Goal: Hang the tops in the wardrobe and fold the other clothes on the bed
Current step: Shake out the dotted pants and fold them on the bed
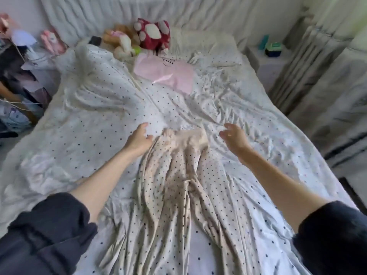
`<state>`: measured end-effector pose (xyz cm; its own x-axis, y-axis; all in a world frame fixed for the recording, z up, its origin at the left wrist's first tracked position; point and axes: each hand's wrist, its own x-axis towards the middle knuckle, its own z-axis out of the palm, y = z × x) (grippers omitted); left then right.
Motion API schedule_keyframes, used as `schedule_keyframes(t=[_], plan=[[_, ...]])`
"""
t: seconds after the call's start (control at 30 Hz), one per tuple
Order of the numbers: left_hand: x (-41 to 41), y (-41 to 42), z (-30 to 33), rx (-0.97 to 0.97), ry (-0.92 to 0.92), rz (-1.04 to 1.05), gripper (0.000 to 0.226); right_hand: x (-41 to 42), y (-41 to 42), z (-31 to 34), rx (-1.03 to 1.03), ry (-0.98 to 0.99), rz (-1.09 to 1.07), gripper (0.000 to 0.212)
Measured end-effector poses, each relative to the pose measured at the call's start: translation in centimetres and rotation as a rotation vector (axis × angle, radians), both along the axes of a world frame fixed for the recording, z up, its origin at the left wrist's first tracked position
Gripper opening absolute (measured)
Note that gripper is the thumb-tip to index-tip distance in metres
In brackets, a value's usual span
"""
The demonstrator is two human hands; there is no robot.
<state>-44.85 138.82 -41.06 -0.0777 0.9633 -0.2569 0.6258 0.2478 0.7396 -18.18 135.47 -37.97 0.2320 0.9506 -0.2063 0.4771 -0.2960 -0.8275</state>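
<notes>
Beige polka-dot pajama pants (174, 191), thin wrinkled fabric, spread lengthwise mid-bed on white dotted sheet (248, 135), ruched waistband far end. Left hand (139, 138) at waistband corner, fingers loose, holding nothing. Right hand (234, 135) hovering, fingers spread. Glossy pink bag (164, 73), plush toys (139, 35) near headboard.

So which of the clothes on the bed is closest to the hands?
The beige dotted trousers, spread out lengthwise between both arms. The left hand touches their waistband and the right hand hovers beside it. The pink garment lies much farther up, near the stuffed toys.
</notes>
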Motion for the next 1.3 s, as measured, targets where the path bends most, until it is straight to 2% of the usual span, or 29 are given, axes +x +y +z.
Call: schedule_keyframes(t=[0.13,0.23,0.47,0.57,0.63,0.73,0.83,0.93,1.1,1.2,1.3], plan=[[-2.1,-8.3,-7.8,-0.117,0.032,-0.002,0.040,-1.7,-7.5,-7.9,-0.094,-0.048,-0.049,0.029],[-3.3,-15.2,-10.9,-0.078,0.095,0.052,0.032,-4.1,-14.2,-11.5,-0.146,-0.047,-0.001,0.026],[-5.0,-27.9,-11.7,0.041,0.197,0.120,0.004,-9.1,-25.4,-13.5,-0.273,-0.028,0.024,0.015],[-5.6,-32.6,-12.3,0.028,0.213,0.148,0.017,-10.8,-28.8,-13.6,-0.353,-0.005,0.024,0.015],[-6.0,-34.9,-13.3,-0.080,0.112,0.214,0.027,-11.9,-30.5,-14.0,-0.398,0.000,0.059,0.015],[-6.4,-37.3,-14.7,-0.359,-0.212,0.321,0.044,-13.6,-33.4,-14.6,-0.459,0.070,0.070,0.021],[-6.9,-38.8,-14.9,-0.449,-0.430,0.279,0.026,-15.0,-36.1,-14.7,-0.516,0.204,0.076,0.020],[-7.7,-40.8,-14.1,-0.512,-0.490,0.151,0.022,-16.0,-39.1,-14.2,-0.551,0.300,0.127,0.024],[-9.5,-45.7,-12.0,-0.663,-0.299,-0.073,0.038,-16.5,-44.5,-12.9,-0.592,0.306,0.240,0.035],[-10.0,-48.2,-10.5,-0.641,-0.410,-0.044,0.030,-16.4,-46.8,-11.9,-0.591,0.374,0.256,0.033],[-10.5,-50.2,-8.6,-0.599,-0.567,0.035,0.031,-15.8,-48.4,-10.4,-0.562,0.470,0.256,0.040]])
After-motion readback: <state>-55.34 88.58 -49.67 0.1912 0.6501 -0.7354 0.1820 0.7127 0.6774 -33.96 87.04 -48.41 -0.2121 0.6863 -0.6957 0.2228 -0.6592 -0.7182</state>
